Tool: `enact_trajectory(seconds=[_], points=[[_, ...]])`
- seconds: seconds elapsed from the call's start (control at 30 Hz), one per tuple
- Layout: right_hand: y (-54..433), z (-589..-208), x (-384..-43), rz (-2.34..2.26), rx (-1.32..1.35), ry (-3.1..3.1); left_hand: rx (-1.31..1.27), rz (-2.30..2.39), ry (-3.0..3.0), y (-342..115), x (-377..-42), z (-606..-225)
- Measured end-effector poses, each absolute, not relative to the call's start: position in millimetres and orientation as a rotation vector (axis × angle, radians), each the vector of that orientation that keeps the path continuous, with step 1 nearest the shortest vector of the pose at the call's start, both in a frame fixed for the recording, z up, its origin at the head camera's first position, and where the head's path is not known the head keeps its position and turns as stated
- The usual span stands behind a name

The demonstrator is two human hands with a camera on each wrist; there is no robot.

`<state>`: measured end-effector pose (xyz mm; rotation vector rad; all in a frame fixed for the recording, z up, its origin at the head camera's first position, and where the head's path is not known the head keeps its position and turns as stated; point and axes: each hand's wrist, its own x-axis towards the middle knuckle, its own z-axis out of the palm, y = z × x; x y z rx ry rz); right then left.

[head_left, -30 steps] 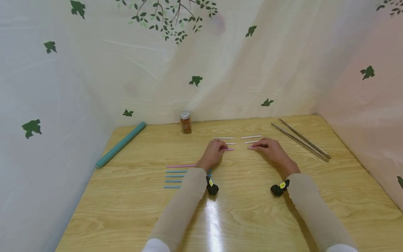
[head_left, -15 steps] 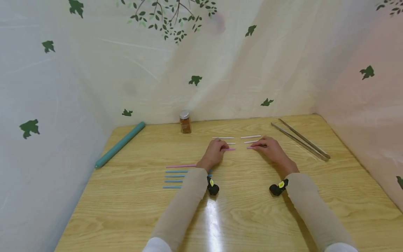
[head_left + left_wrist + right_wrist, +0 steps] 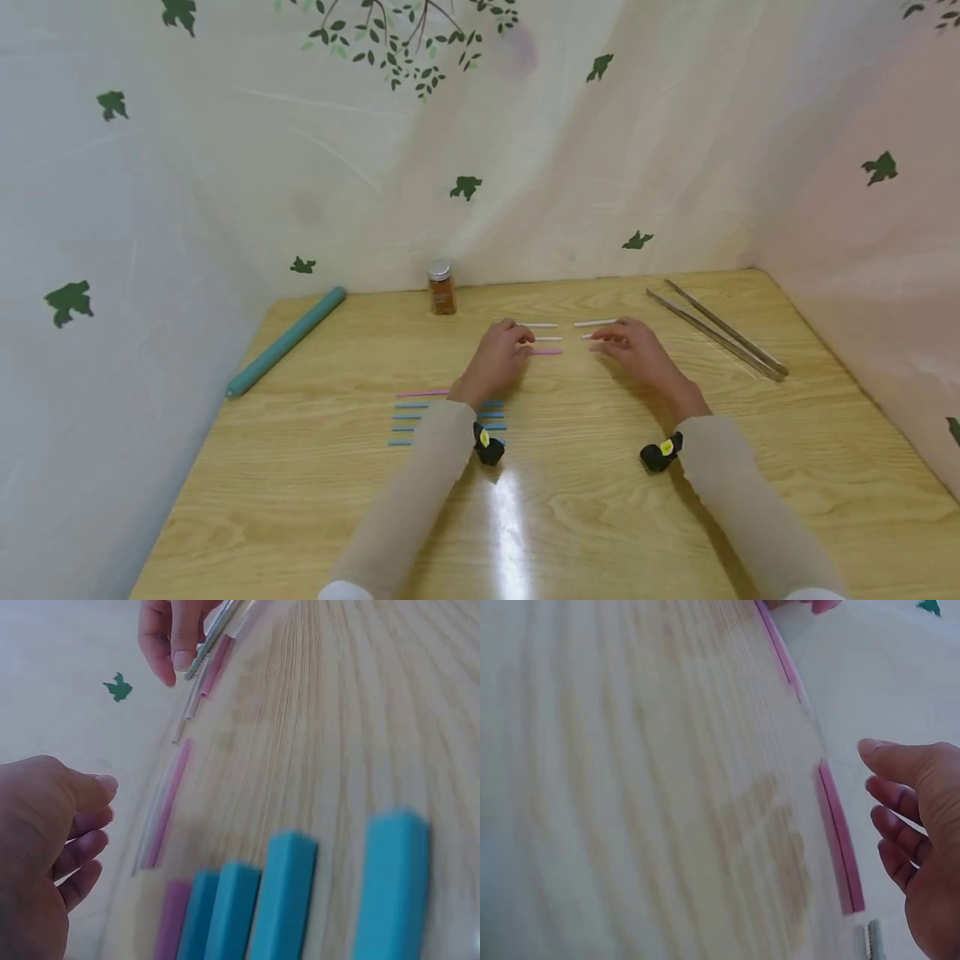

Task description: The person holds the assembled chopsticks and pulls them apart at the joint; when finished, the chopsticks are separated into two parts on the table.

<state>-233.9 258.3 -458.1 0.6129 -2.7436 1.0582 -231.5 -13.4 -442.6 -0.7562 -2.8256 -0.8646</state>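
My left hand (image 3: pixel 498 357) hovers by the left end of a thin pink stick (image 3: pixel 549 352), its fingers loosely curved around nothing. In the left wrist view, thumb and fingertips are apart. Across a small gap, my right hand (image 3: pixel 636 350) is just above a second pink stick (image 3: pixel 840 840), which it hides in the head view; its fingers are spread from the thumb and hold nothing. Behind the left pink stick lie two white sticks (image 3: pixel 549 339). Two more white sticks (image 3: pixel 592 322) lie behind the right one, the nearer partly covered by my fingers.
Under my left forearm lie another pink stick (image 3: pixel 420 393) and several blue sticks (image 3: pixel 408 417) in parallel. A teal rod (image 3: pixel 288 343) is at far left, a silver-lidded jar (image 3: pixel 442 292) at the back, long metal tongs (image 3: pixel 720 329) at right. A patterned curtain (image 3: pixel 555 167) borders the table.
Both hands have let go of the pink sticks, which they pinched before, and their fingers have opened. The left hand has drawn back slightly to the left, showing more of the blue sticks.
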Motion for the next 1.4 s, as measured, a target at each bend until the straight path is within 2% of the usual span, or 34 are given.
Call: enact_trajectory(seconds=[0.53, 0.97, 1.17, 1.4], points=[[198, -452, -219, 1.153, 0.749, -2.716, -0.605, -1.022, -2.809, -99, -214, -443], [140, -449, -203, 1.415, 0.837, -2.745, -0.633, -1.185, -2.826, -167, -190, -451], [118, -452, -199, 1.463, 0.826, -2.812, -0.648, -1.178, -2.837, -183, -182, -456], [98, -462, -197, 1.262, 0.917, -2.893, -0.677, -1.117, -2.844, -185, -180, -460]])
